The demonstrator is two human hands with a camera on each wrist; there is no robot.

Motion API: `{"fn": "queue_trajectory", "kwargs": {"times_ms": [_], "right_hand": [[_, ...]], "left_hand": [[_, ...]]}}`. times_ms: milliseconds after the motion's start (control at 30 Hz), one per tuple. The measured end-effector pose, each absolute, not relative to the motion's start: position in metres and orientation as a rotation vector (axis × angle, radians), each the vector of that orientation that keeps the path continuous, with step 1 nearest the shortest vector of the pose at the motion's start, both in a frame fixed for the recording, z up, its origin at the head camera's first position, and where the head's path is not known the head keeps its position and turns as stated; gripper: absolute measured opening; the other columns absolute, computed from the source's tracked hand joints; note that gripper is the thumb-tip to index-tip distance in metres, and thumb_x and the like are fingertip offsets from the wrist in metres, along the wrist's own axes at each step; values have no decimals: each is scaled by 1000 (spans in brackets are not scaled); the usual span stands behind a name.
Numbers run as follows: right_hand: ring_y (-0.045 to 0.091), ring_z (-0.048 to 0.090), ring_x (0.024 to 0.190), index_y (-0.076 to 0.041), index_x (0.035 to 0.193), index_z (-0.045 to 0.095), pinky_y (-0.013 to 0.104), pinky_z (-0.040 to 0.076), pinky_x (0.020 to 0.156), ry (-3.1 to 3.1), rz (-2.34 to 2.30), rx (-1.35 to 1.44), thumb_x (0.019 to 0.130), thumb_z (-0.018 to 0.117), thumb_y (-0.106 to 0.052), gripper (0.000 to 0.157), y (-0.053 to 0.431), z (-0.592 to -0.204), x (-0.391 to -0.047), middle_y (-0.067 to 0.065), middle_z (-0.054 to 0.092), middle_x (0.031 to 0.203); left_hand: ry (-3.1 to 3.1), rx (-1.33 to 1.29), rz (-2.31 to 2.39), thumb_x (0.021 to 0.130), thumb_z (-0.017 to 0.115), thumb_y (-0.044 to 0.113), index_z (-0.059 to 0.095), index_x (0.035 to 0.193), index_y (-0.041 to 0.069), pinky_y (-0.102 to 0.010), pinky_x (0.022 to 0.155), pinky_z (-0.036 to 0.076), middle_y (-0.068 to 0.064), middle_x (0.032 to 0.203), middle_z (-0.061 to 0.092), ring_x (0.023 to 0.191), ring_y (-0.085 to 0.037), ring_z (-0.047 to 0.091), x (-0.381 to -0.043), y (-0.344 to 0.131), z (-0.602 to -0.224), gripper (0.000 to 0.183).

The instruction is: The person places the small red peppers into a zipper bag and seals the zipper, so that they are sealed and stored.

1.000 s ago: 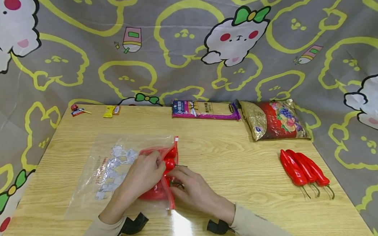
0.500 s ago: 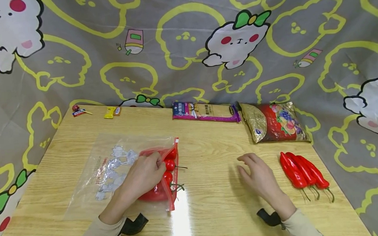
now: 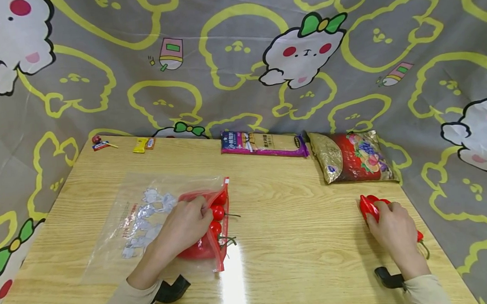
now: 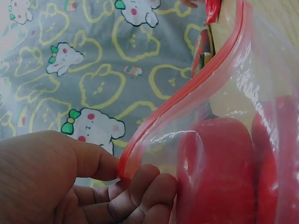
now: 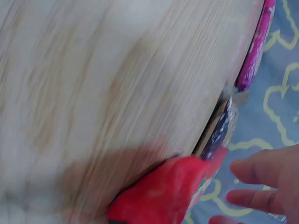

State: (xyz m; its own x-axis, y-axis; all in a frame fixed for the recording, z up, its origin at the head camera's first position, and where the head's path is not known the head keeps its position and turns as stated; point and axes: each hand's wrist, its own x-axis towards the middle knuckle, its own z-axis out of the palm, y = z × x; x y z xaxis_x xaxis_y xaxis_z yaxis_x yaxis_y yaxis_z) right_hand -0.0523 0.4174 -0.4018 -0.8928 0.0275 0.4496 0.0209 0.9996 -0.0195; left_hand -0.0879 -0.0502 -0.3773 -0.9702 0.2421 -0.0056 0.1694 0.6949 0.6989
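Observation:
A clear zip bag [image 3: 107, 253] with a red zip edge lies on the left, its mouth facing right. Several red peppers [image 3: 218, 212] are inside, green stems poking out of the opening. My left hand [image 3: 187, 225] pinches the bag's edge; in the left wrist view thumb and fingers meet at the red zip strip [image 4: 187, 91]. At the right, my right hand [image 3: 395, 231] is over the loose red peppers [image 3: 366, 207] and hides most of them. In the right wrist view its fingers [image 5: 254, 168] are spread beside a pepper [image 5: 161, 191], not closed round it.
A purple noodle packet [image 3: 264, 143] and a gold-and-red bag [image 3: 354, 157] with fruit pictures lie along the table's back edge. Small wrapped sweets [image 3: 140, 145] and a lollipop [image 3: 97, 139] sit at the back left. A patterned curtain [image 3: 237, 45] hangs close behind the wooden table [image 3: 295, 251].
My right hand has left the bag's mouth and moved right across the table to the loose peppers. The left hand has stayed at the bag's edge.

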Motion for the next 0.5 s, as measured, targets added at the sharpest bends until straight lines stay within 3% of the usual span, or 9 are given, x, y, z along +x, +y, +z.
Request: {"fn": "queue_trajectory", "kwargs": {"times_ms": [233,500], "right_hand": [[44,46,53,8,85,54,52,35,41,-2829,-92,-174,69,68,-16,33,427,-408,-42,30,45,69],[41,45,50,6,82,52,47,32,39,-2866,-31,-207,66,66,-7,24,428,-412,-40,26,45,64]], "left_hand": [[2790,329,1139,84,56,15,52,77,10,-20,40,39,-1,54,45,43,-10,47,-87,-50,-377,10],[2793,331,1136,85,56,15,53,78,10,-20,41,40,0,54,45,44,-10,47,-87,-51,-377,9]]}}
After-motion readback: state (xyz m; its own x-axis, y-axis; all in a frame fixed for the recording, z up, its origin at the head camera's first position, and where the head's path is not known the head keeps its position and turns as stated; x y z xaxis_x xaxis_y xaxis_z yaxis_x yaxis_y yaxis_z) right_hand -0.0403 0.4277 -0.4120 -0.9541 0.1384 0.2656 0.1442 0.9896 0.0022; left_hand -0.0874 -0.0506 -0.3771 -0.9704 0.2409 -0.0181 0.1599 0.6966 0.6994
